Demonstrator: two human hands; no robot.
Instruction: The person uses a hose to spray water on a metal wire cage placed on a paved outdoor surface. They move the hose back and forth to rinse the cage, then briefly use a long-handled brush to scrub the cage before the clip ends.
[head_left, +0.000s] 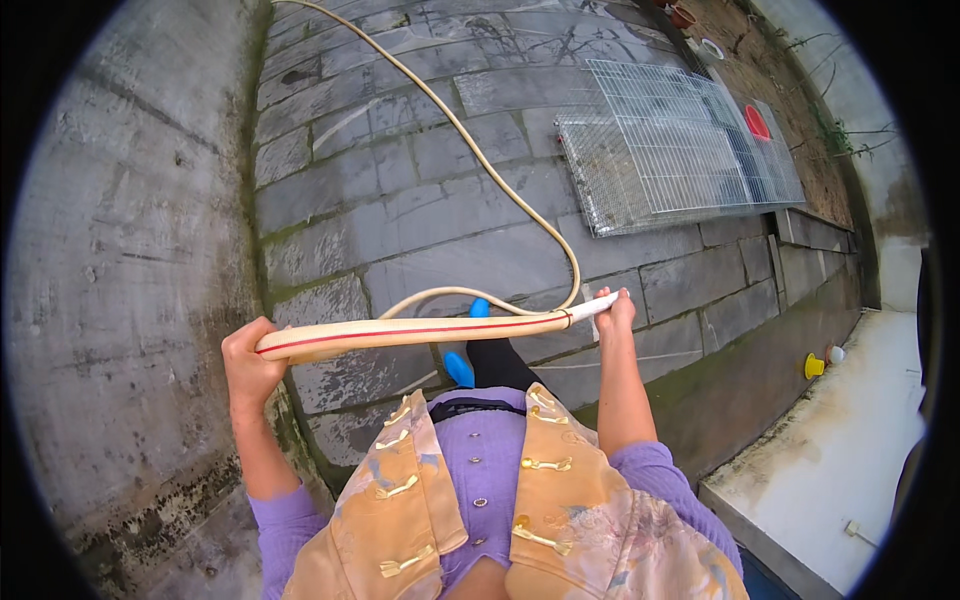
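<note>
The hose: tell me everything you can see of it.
The hose is cream, seemingly flexible plastic, with a red stripe along the near stretch. That stretch runs nearly straight from the left grip to a whitish end in the right grip, a narrow band marking the join. Behind it the hose loops, then curves over the grey paving toward the wall on the left. Whether it ends at the left grip is unclear.

Downward fisheye view from head
</note>
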